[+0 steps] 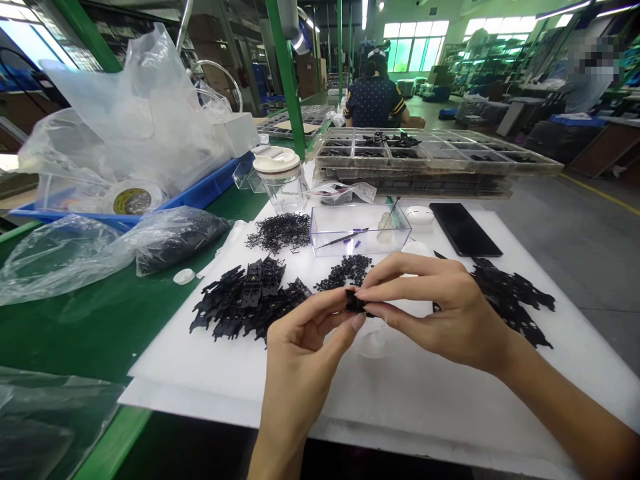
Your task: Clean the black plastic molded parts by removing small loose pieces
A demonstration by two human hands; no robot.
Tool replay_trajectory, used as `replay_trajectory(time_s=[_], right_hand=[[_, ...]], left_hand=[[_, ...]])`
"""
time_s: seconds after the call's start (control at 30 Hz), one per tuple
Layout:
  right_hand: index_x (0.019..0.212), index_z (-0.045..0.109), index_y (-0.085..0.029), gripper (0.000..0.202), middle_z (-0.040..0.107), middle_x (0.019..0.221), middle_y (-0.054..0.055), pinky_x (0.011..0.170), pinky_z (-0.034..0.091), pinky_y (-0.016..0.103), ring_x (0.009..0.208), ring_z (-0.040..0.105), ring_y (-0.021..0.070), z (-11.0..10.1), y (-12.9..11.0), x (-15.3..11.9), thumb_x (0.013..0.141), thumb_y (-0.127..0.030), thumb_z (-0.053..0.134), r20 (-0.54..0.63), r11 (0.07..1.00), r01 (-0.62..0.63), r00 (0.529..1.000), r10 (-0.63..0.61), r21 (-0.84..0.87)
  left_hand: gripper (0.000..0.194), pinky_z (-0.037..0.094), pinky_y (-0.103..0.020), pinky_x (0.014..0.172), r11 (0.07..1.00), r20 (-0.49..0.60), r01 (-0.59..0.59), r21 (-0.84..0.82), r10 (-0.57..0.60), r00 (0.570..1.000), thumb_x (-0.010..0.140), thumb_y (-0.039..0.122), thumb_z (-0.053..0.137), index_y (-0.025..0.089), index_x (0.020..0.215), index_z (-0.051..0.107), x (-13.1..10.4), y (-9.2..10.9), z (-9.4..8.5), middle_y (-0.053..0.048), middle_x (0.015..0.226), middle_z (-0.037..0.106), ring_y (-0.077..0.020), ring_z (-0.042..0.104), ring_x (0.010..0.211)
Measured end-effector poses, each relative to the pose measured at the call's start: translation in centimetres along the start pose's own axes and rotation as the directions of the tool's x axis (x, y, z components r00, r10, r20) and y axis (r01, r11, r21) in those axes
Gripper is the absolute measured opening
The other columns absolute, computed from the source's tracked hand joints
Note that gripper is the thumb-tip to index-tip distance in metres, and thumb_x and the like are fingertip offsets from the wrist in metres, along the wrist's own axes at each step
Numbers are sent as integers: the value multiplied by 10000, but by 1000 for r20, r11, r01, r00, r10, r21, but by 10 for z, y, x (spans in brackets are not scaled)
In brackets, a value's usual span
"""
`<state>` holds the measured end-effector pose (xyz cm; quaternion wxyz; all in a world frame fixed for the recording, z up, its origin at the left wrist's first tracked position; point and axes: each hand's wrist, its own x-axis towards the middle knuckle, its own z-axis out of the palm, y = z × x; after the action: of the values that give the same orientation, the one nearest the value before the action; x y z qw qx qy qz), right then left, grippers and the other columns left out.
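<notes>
A small black plastic part (pixel 354 302) is pinched between the fingertips of both hands, above the white board (pixel 210 380). My left hand (pixel 305 347) grips it from the left with thumb and fingers. From the right, my right hand (pixel 440 307) closes thumb and fingertips on the same part, covering much of it. Behind the hands lies a pile of tiny black pieces (pixel 345 270). Flat black plastic parts (pixel 250 297) are heaped at the left, and a similar heap (pixel 515 300) lies at the right. Thin black pieces (pixel 283 231) are piled farther back.
A clear plastic box (pixel 360 230) holds a thin tool. A lidded clear cup (pixel 280 177), a black phone (pixel 465 229) and stacked compartment trays (pixel 425 157) stand behind. At left are a blue tray (pixel 200 190) with plastic bags and tape. A person (pixel 375 93) sits beyond.
</notes>
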<state>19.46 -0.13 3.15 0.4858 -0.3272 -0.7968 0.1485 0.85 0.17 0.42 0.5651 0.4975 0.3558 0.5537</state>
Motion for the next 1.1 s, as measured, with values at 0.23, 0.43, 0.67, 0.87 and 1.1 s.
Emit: replay_trajectory(time_s=[0.23,0.43,0.67,0.87,1.1], right_hand=[[1003,797,-72,121,736,968,124,772,594,273,872,704,163,2,-2,1,909,-57,724,-30,1000,-13,999,13,-11],[1012,805,-60,138,737,969,134,777,596,266,875,709,164,3,-2,1,896,-40,732,-34,1000,-15,999,16,19],[1104,807,-183,236,729,993,96,748,595,291,872,706,165,2,-1,0,912,-69,731,-25,998,-22,999,23,50],[1051,810,-141,172,709,989,105,743,584,294,872,690,166,1,-2,-1,911,-79,732,-17,999,-1,1000,2,39],[1020,813,-145,182,712,969,78,754,583,277,865,693,153,2,-4,0,882,-43,752,-38,995,-28,999,32,97]], left_hand=[[278,625,-146,808,1000,54,-10,8,10,999,810,98,845,296,1005,835,2,-4,-8,23,1016,831,-144,782,917],[278,619,-144,814,1000,41,-14,14,13,999,805,99,850,312,983,839,0,-2,-5,36,1008,829,-138,777,928],[278,636,-207,829,999,31,-46,18,45,999,786,90,856,315,948,845,0,-2,-4,31,977,825,-158,776,904],[236,640,-242,781,998,-45,-63,17,64,997,742,84,868,259,899,846,-2,2,3,-7,931,827,-180,769,843],[280,630,-228,791,988,-18,-146,43,146,989,753,61,852,263,946,852,-3,2,4,-16,975,827,-171,757,868]])
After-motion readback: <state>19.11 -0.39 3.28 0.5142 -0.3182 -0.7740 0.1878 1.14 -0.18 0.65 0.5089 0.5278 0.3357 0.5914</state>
